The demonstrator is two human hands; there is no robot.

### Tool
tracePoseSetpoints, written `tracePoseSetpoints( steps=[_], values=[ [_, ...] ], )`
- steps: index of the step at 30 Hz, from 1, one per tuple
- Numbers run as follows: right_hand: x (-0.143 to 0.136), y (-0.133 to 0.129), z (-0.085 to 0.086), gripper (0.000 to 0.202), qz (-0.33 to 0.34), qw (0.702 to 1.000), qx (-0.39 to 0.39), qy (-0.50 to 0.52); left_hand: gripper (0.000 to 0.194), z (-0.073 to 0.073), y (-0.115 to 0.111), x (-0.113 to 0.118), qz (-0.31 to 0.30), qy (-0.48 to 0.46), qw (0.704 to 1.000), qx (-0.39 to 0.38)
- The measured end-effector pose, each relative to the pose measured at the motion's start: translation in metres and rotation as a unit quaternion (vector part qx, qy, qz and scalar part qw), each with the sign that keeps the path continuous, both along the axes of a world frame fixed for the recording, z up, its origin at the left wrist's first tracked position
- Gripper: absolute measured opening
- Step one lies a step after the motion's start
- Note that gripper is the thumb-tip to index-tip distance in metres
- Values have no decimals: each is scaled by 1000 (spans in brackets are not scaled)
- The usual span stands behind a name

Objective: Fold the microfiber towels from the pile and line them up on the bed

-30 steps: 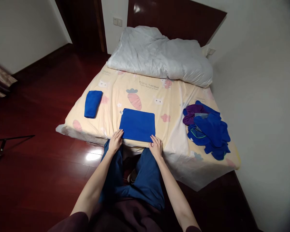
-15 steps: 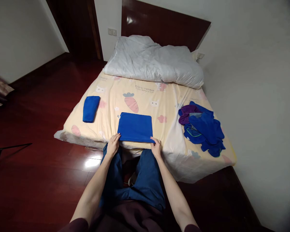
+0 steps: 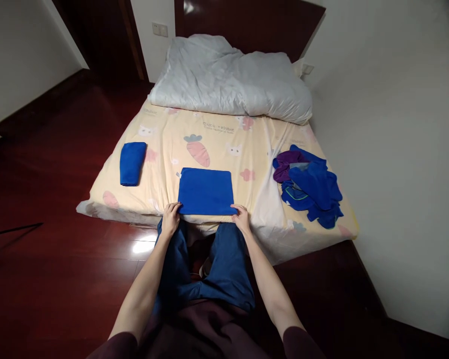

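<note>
A folded blue towel (image 3: 205, 192) lies flat as a rectangle at the near edge of the bed, a small white tag at its far left corner. My left hand (image 3: 171, 218) pinches its near left corner. At the near right corner, my right hand (image 3: 241, 218) is closed on the edge, thumb and fingers together. To the left sits a smaller, narrow folded blue towel (image 3: 132, 163). On the right is a crumpled pile of cloths (image 3: 314, 187), mostly blue, with purple and grey pieces among them and some green edging.
The bed (image 3: 164, 164) has a cream sheet printed with carrots and cats. A grey-white quilt (image 3: 232, 82) is bunched against the dark headboard (image 3: 250, 25). A wall (image 3: 389, 149) runs along the right side. A thin black stand leg (image 3: 15, 229) rests on the red floor at left.
My view has tilted down and shifted slightly, so the bed sits higher in the picture. Both hands remain on the near corners of the towel.
</note>
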State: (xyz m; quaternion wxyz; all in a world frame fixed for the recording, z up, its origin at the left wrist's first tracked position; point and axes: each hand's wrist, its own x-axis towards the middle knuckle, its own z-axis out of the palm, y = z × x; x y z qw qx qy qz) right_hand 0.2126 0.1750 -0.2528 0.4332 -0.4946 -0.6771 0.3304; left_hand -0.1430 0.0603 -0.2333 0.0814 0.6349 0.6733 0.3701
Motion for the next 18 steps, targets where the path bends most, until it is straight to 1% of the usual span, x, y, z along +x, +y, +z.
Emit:
tracePoseSetpoints(
  steps=[5, 8, 11, 13, 15, 18],
  values=[
    [-2, -2, 7, 44, 8, 999, -29, 37, 58, 1, -3, 0, 4, -2, 1000, -2],
    [-4, -4, 10, 39, -7, 995, -74, 68, 56, 3, -4, -1, 0, -6, 1000, -2],
    [-3, -3, 11, 29, -29, 989, -114, 91, 47, 4, -4, -1, 7, -6, 1000, -2],
    [-3, -2, 11, 23, -45, 988, -115, 90, 39, 4, -3, 1, 27, -5, 1000, -6],
    [-3, -1, 12, 29, -58, 988, -108, 90, 35, 3, -1, 3, 57, -15, 998, -9],
    [-6, -2, 14, 37, -74, 987, -104, 98, 37, 3, 1, 6, 89, -35, 995, -8]
  ],
)
